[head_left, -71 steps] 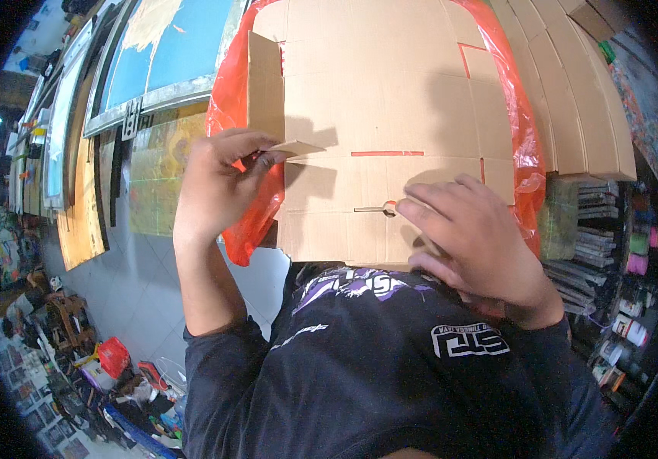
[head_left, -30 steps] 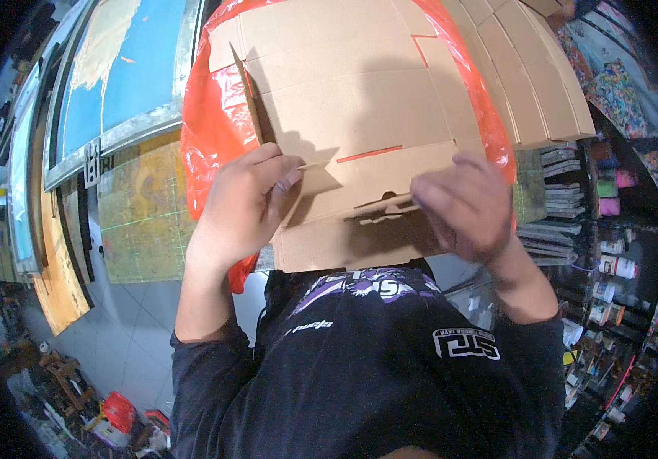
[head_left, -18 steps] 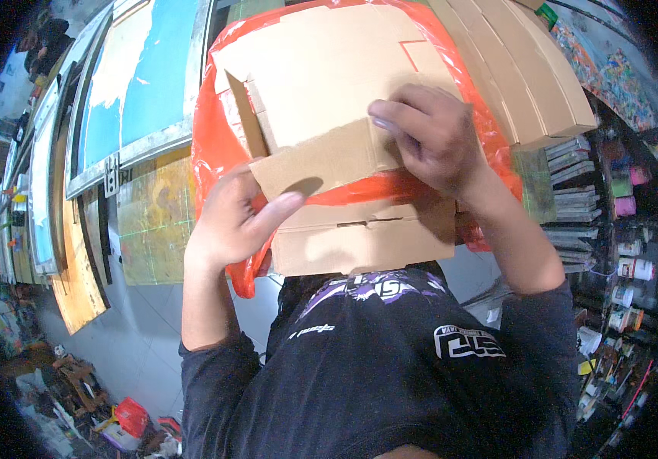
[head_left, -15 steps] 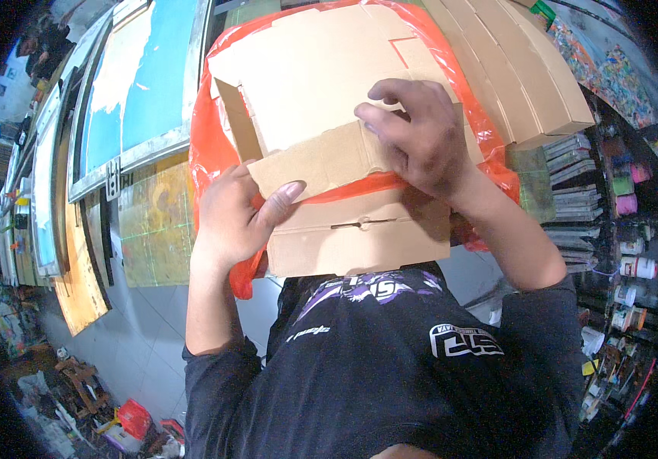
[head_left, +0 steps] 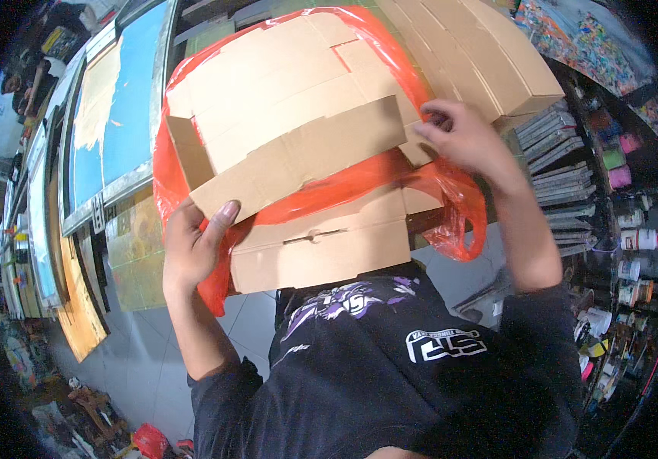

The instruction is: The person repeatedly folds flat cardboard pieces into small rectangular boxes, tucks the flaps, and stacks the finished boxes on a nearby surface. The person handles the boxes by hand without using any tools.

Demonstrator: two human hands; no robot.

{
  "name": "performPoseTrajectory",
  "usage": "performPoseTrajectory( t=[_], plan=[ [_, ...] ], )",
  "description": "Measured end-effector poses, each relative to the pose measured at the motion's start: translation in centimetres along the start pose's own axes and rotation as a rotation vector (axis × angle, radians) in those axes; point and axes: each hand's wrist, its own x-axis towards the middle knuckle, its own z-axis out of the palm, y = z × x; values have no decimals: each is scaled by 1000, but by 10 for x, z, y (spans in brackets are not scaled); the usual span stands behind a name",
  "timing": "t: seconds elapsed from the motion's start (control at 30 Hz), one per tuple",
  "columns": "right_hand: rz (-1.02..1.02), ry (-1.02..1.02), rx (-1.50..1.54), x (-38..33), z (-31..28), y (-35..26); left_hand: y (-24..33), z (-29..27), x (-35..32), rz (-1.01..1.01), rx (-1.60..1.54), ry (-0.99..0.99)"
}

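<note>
A partly folded brown cardboard box (head_left: 283,84) lies on a red plastic bag (head_left: 344,185). Its near wall (head_left: 306,145) and a left side flap (head_left: 191,153) stand up. My left hand (head_left: 195,243) is closed on the near left corner, thumb on the wall's outer face. By the right side flap (head_left: 417,149), my right hand (head_left: 463,138) has bent fingers with a gap between them and the thumb; whether they touch the cardboard is unclear. A slotted cardboard panel (head_left: 325,245) extends towards my body, below the red plastic.
More folded cardboard (head_left: 489,57) lies at the far right. Blue-and-white framed screens (head_left: 126,115) lean along the left. Stacked grey frames (head_left: 562,180) and shelved tubs (head_left: 639,239) are on the right. A person (head_left: 34,84) is at the far left.
My right hand has moved right, off the near wall to the right side flap. The near wall now stands more upright. The bag's right handle loop shows more. The whole view has shifted slightly.
</note>
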Motion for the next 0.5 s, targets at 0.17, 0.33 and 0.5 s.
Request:
performPoseTrajectory(
  t=[0.17,0.33,0.5],
  plan=[
    [-9,37,-211,-5,8,-13,9,-2,2,-62,-16,-42],
    [45,47,119,-18,-5,-28,1,-1,3,99,40,-43],
    [96,-116,76,-25,-13,-31,0,0,3,128,70,-13]
  ],
)
